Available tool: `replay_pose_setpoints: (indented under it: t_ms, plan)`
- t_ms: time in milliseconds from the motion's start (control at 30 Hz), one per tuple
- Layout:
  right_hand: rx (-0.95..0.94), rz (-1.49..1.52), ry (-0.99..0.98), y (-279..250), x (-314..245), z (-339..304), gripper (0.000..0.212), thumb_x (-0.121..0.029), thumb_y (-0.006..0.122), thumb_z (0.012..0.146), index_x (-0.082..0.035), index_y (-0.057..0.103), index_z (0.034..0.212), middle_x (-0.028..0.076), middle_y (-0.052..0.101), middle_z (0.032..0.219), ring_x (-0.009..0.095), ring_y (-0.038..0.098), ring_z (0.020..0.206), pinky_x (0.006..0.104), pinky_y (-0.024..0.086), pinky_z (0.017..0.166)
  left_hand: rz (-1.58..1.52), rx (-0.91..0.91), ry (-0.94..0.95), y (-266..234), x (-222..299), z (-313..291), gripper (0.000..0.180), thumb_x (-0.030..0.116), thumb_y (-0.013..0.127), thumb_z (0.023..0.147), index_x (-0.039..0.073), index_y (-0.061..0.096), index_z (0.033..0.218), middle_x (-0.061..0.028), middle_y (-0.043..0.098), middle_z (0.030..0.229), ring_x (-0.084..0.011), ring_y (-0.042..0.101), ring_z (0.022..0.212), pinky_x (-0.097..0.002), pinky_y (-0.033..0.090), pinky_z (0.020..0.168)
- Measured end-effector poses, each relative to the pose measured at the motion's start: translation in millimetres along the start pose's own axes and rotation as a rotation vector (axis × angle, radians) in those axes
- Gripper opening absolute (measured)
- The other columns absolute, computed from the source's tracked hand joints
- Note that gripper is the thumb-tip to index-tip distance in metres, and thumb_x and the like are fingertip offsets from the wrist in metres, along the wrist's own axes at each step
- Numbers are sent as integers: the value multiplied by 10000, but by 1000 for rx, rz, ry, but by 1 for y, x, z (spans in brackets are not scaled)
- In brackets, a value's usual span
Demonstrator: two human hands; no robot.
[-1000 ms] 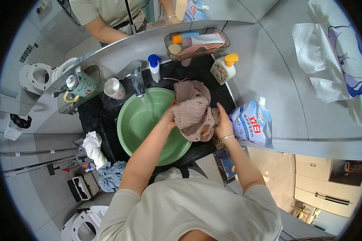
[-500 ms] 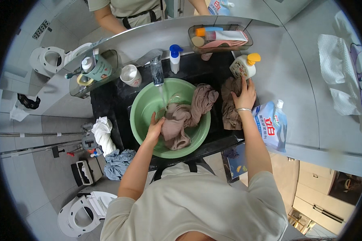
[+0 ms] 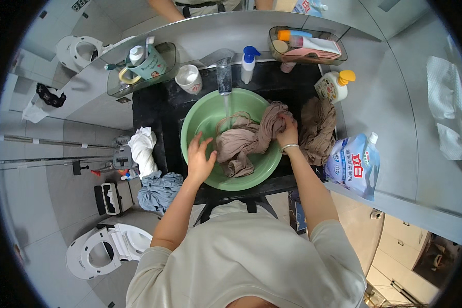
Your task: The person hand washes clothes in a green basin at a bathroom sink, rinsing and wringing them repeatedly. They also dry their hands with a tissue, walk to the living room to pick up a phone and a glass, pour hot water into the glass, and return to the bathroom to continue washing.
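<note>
Water runs from the faucet (image 3: 224, 77) into a green basin (image 3: 194, 115) set in the black sink. A wet, dusty-brown garment (image 3: 239, 145) lies bunched in the basin, its twisted upper right end reaching the rim. My right hand (image 3: 288, 132) grips that end, with the fingers partly hidden in the folds. At the basin's left side, my left hand (image 3: 201, 158) is open with its fingers spread, just beside the cloth and holding nothing. A second brown cloth (image 3: 317, 128) lies crumpled on the black counter, right of my right hand.
Along the back stand a white cup (image 3: 189, 79), a blue-topped pump bottle (image 3: 248, 65) and a yellow-topped pump bottle (image 3: 335, 86). A blue refill pouch (image 3: 353, 167) lies at right. White cloth (image 3: 143, 152) and blue-grey cloth (image 3: 160, 191) sit by the counter's left edge.
My right hand has left the cloth on the counter and moved left onto the garment in the basin. My left hand has come off the garment, fingers spreading. The whole view has shifted.
</note>
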State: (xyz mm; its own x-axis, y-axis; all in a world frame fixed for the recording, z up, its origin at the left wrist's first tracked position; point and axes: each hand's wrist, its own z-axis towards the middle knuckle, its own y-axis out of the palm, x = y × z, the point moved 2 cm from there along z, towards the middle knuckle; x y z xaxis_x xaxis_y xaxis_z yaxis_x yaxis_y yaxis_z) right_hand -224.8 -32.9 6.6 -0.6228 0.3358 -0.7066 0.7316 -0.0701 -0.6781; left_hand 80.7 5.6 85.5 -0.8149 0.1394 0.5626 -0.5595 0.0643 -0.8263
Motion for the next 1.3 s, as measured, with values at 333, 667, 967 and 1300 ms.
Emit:
replay_pose_setpoints:
  t_ms: [333,667,967,1300]
  plan:
    - [149,113,-763,-1,-92,-63,132,-2,560,668,-61,592,782,143,542,1136,366,533,966,420,447,809,-20,59,-124,-9,-32,-24,544,102,653,736,83,464,1246,-205,358,1355,-384,358,1234,-433,315,1019]
    - [-158,-249,-623,43,-62,-133,264,-74,605,693,-153,671,936,75,358,1394,342,257,1316,592,201,1042,331,-38,9,8,-20,-22,644,185,700,691,178,453,1285,-138,361,1364,-314,331,1273,-557,215,1045]
    - [1,-262,-493,36,-39,-144,173,-124,589,717,-81,670,864,95,574,1145,318,387,1229,488,215,1085,349,-78,-28,24,-64,-42,482,184,674,695,222,561,1162,-8,534,1193,-204,429,1188,-616,242,1006]
    - [92,-301,-346,47,-39,-140,125,-144,606,696,-122,674,799,58,652,924,271,481,1127,461,213,1080,374,-70,45,24,-62,-39,473,219,666,686,190,579,1150,-39,610,1027,-223,466,1113,-586,280,987]
